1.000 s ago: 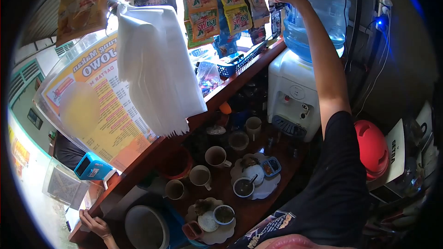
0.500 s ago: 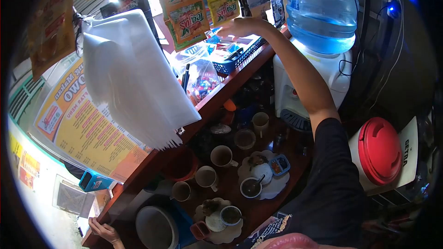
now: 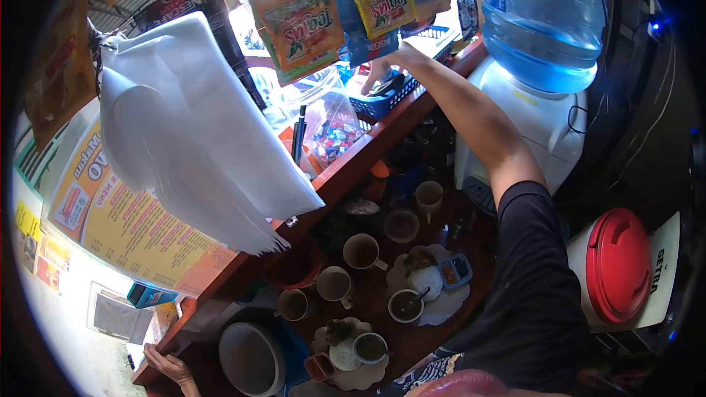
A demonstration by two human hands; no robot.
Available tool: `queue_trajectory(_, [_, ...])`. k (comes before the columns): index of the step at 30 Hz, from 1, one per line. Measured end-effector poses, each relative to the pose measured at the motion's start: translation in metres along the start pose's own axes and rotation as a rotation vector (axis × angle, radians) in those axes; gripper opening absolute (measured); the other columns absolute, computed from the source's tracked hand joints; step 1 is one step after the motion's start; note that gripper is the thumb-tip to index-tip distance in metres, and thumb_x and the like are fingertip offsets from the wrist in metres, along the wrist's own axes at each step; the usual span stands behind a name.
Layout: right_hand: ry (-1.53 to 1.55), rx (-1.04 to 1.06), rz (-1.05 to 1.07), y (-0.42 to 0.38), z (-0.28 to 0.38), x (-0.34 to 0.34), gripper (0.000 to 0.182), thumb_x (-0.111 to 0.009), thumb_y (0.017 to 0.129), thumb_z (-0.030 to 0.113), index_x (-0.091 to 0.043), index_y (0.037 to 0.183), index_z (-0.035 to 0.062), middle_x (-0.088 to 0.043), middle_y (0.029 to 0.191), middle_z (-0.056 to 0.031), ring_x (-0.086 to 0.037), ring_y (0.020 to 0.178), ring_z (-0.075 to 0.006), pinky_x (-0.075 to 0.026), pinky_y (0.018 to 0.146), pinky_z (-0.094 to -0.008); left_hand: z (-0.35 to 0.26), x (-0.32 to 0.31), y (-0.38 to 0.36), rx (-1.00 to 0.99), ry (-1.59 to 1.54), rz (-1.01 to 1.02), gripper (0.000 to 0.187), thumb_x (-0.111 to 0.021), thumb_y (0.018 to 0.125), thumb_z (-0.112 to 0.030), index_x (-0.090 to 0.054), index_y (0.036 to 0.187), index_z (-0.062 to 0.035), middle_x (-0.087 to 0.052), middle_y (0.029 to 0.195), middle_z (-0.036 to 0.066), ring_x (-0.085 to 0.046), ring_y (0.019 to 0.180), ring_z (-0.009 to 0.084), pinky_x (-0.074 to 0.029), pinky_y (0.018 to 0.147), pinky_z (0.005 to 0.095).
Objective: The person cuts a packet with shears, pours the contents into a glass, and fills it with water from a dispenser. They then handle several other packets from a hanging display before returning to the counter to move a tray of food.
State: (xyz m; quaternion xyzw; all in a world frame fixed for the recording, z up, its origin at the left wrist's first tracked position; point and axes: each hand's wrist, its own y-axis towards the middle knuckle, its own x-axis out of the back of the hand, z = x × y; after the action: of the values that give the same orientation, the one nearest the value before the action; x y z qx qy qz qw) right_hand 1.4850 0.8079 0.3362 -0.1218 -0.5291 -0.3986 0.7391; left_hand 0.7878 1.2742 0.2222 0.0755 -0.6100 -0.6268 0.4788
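My right hand (image 3: 384, 72) reaches into the blue plastic basket (image 3: 379, 106) on the wooden counter, beside a dark object (image 3: 388, 85). Its fingers are partly hidden by glare and hanging sachets (image 3: 300, 28), so what they touch is unclear. At the lower left, my left hand (image 3: 170, 367) rests over the edge of the wooden ledge, with fingers spread and nothing in it. A clear bag of small wrapped items (image 3: 334, 132) and dark pens (image 3: 299, 134) stand left of the basket.
Below are two plates of rice (image 3: 434, 301) with bowls, several mugs (image 3: 361, 251) and a grey bucket (image 3: 251, 359). White plastic bags (image 3: 191, 125) hang at left. A water dispenser (image 3: 515, 117) and a red-lidded container (image 3: 619, 265) stand at right.
My right hand has lowered from beside the hanging sachets into the basket. The view has shifted slightly. My left hand stays on the ledge.
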Motion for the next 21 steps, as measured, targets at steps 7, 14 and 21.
queue_trajectory(7, [0.101, -0.215, 0.082, 0.032, -0.014, 0.003, 0.063, -0.078, 0.053, 0.047, -0.061, 0.105, 0.0145, -0.061, 0.089, -0.0038, -0.056, 0.074, -0.0152, -0.044, 0.063, -0.0297, -0.001, 0.000, 0.001, 0.012, -0.030, 0.022, 0.048, -0.029, 0.084, -0.030, -0.045, 0.105, 0.0099, -0.042, 0.114, 0.028, -0.040, 0.109, 0.0419, -0.029, 0.094, 0.0496])
queue_trajectory(14, [-0.123, 0.138, -0.466, 0.063, -0.096, 0.022, 0.051, -0.072, 0.060, 0.047, -0.062, 0.095, 0.0105, -0.061, 0.082, -0.0067, -0.057, 0.070, -0.0159, -0.044, 0.060, -0.0303, -0.001, 0.000, -0.001, 0.002, -0.032, -0.009, 0.047, -0.029, 0.084, -0.029, -0.045, 0.104, 0.0103, -0.042, 0.114, 0.028, -0.040, 0.110, 0.0416, -0.028, 0.095, 0.0495])
queue_trajectory(21, [-0.139, 0.162, -0.415, 0.068, -0.100, 0.014, 0.044, -0.066, 0.067, 0.046, -0.063, 0.086, 0.0065, -0.061, 0.075, -0.0096, -0.058, 0.067, -0.0166, -0.044, 0.058, -0.0309, 0.002, -0.002, -0.002, 0.000, -0.023, -0.006, 0.049, -0.028, 0.085, -0.031, -0.045, 0.105, 0.0102, -0.042, 0.114, 0.027, -0.040, 0.110, 0.0414, -0.027, 0.096, 0.0493])
